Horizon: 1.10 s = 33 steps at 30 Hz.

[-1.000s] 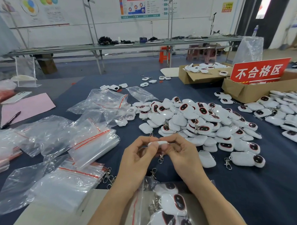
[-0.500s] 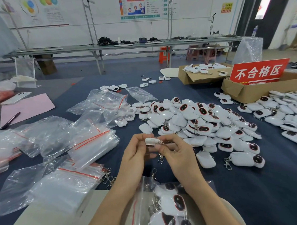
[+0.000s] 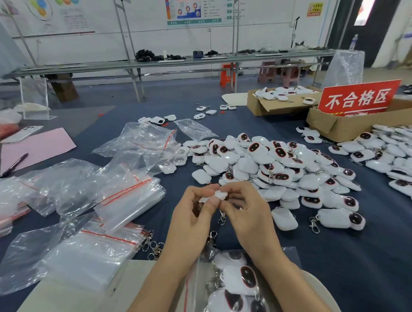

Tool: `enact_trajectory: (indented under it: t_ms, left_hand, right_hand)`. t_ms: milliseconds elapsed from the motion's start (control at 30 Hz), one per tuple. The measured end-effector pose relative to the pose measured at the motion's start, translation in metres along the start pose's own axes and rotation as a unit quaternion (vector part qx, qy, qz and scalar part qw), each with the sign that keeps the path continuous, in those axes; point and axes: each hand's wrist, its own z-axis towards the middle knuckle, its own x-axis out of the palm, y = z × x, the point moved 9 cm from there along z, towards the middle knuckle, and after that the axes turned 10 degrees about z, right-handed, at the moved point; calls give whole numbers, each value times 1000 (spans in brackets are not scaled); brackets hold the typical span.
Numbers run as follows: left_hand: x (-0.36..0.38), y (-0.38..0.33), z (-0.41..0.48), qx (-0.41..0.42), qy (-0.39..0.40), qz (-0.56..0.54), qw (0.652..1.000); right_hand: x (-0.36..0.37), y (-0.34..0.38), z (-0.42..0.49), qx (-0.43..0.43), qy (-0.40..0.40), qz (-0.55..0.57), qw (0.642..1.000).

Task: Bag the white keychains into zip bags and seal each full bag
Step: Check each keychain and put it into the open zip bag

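Both hands meet over the dark blue table, pinching one white keychain between them; its metal clasp dangles below. My left hand holds its left end and my right hand its right end. Directly below my wrists lies a clear zip bag with several white keychains inside, its red-striped mouth toward the left. A large heap of loose white keychains spreads beyond the hands. A stack of empty zip bags lies to the left.
More keychains lie at the right edge. Two cardboard boxes with a red sign stand at the back right. Loose metal clasps lie near the bags. A pink sheet, pen and phone are far left.
The keychain between my fingers has been turned and raised slightly; both hands stay together in the same place above the filled bag.
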Motion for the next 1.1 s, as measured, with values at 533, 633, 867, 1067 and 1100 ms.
enact_trajectory:
  t_ms: [533, 633, 867, 1067, 1100]
  left_hand:
    - [-2, 12, 2, -29, 13, -8, 999]
    - [1, 26, 6, -79, 39, -102, 991]
    - [9, 35, 12, -179, 68, -377, 906]
    - [8, 41, 11, -209, 61, -433, 875]
    - [7, 42, 11, -208, 59, -431, 876]
  right_hand:
    - [2, 2, 0, 6, 6, 31, 999]
    - [4, -4, 1, 36, 11, 77, 996]
    - [6, -4, 2, 62, 22, 106, 992]
    - [9, 0, 2, 69, 32, 127, 989]
    - [9, 0, 2, 74, 34, 130, 988]
